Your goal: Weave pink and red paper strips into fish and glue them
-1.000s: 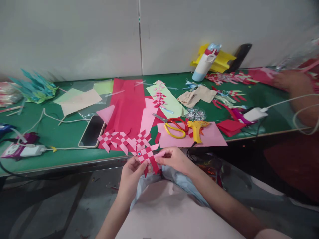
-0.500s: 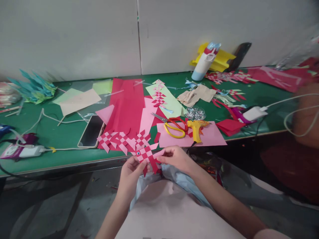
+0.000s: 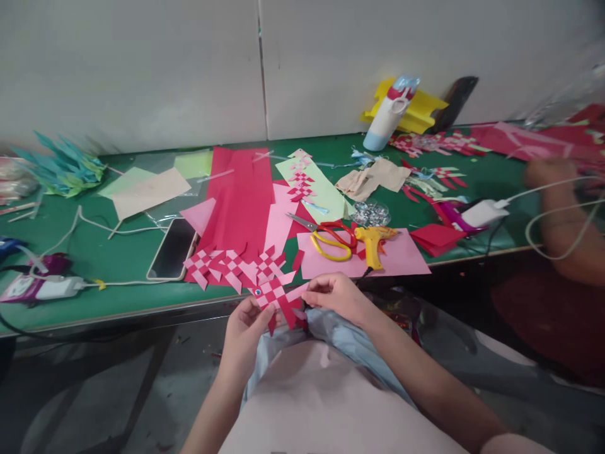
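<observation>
A woven paper fish (image 3: 275, 296) in red and pink checks, with a small googly eye at its left end, is held just off the table's front edge. My left hand (image 3: 249, 318) pinches its lower left body between thumb and fingers. The fingertips of my right hand (image 3: 333, 295) are closed on a pink strip at the fish's tail end. Right behind it, several more woven paper fish (image 3: 232, 266) lie in a row along the table edge. Scissors (image 3: 331, 239) with red and yellow handles and a yellow glue gun (image 3: 372, 246) rest on pink paper (image 3: 401, 258).
A phone (image 3: 172, 249) and a white plug on a power strip (image 3: 57, 287) lie left. A dish of googly eyes (image 3: 372, 214), a bottle (image 3: 391, 113) and a cable (image 3: 558, 186) are to the right. Another person's arm (image 3: 564, 221) reaches in at far right.
My right hand has shifted slightly away from the fish's body, along the pink strip. The fish has tipped a little and moved left. At far right, the other person's hand has come into view.
</observation>
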A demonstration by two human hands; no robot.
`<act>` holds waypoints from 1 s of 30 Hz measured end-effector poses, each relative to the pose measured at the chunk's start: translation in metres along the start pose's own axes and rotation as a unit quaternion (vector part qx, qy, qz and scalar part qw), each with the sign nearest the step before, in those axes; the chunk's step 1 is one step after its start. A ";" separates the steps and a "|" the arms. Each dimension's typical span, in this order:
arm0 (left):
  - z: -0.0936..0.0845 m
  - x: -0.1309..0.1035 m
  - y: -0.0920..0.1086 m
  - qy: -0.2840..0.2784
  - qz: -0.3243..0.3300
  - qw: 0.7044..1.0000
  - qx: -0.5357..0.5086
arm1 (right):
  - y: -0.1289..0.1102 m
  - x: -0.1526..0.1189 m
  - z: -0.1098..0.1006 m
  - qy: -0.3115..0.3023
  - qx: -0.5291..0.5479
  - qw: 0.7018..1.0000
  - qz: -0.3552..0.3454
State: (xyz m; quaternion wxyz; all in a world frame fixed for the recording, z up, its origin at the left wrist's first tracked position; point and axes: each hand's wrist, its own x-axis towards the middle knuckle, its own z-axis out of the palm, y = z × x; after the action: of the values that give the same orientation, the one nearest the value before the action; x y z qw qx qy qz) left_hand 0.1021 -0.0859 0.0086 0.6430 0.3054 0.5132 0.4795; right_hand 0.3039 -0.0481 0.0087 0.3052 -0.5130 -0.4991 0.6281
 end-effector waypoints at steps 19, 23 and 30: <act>-0.065 -0.014 0.003 0.003 0.037 0.987 0.155 | -0.008 0.020 0.002 0.132 -0.374 0.888 -0.231; -0.083 -0.015 0.004 0.006 0.068 0.982 0.177 | -0.008 0.031 0.015 0.130 -0.512 0.805 -0.270; -0.099 -0.011 0.004 0.007 0.098 0.968 0.230 | -0.003 0.039 0.031 0.094 -0.613 0.732 -0.283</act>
State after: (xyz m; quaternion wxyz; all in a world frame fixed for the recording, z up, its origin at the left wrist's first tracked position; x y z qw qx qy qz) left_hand 0.0066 -0.1049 -0.0125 0.5018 0.4905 0.5818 0.4113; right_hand 0.2634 -0.0221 -0.0021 0.1338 -0.4801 -0.8667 0.0192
